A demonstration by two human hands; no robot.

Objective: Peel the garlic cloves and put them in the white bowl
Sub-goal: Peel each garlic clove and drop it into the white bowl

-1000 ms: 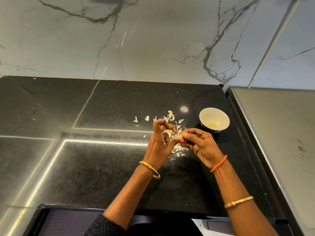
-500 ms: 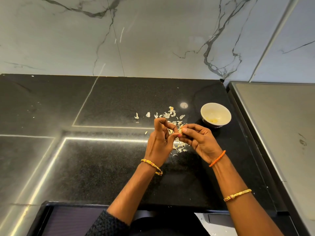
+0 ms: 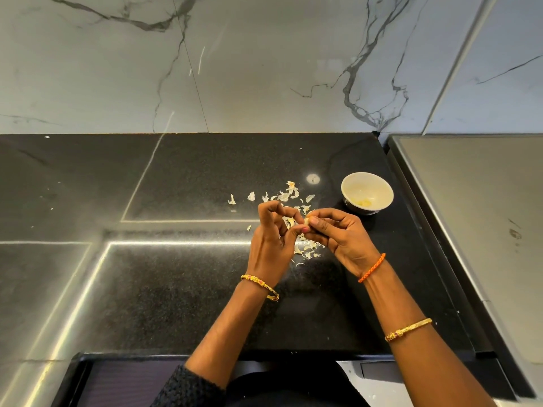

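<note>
Peeling a garlic clove over the black desk.

I am pinching the garlic clove (image 3: 307,221) between the fingers of my right hand (image 3: 340,237), while my left hand (image 3: 271,243) is meeting it with thumb and forefinger closing on its skin. Loose peels (image 3: 305,249) are lying scattered on the desk (image 3: 176,289) under and beyond my hands. The white bowl (image 3: 367,195) is sitting at two o'clock from my hands, near them, with something pale yellow inside.

A home kitchen: black granite countertop (image 3: 182,289) below a veined marble backsplash (image 3: 264,69), garlic skins (image 3: 293,198) scattered on it.
</note>
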